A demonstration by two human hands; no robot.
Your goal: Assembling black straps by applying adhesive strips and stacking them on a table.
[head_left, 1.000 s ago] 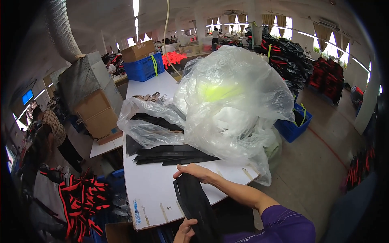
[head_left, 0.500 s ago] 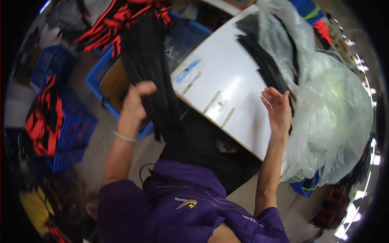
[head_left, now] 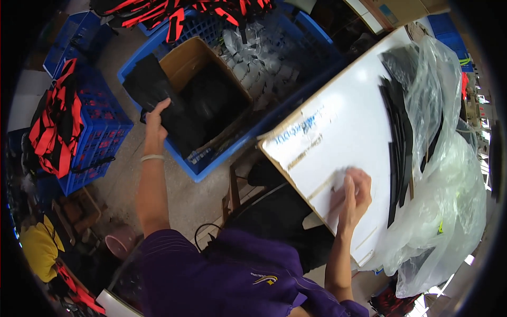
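My left hand (head_left: 155, 119) is closed on the near edge of a stack of black fabric strips (head_left: 156, 87), thumb on top. The strips hang over a cardboard box (head_left: 182, 58) that stands in a blue plastic crate (head_left: 198, 173). Dark material (head_left: 216, 98) lies inside the box. Above the white tabletop (head_left: 338, 127), my right hand (head_left: 356, 198) has its fingers loosely curled, slightly blurred, with nothing seen in them. Further right on the table lie more black strips (head_left: 400, 142), partly beside a clear plastic bag (head_left: 438, 201).
Clear plastic packets (head_left: 264, 66) fill the crate beside the box. Red and black straps (head_left: 55, 124) drape over another blue crate (head_left: 100, 134) at left, and more red-black straps (head_left: 158, 13) hang at the far side. A pink bucket (head_left: 121, 241) stands on the floor.
My left hand has carried the black strips from beside the table to over the cardboard box. My right hand has moved nearer over the tabletop, its fingers now curled. The view has shifted.
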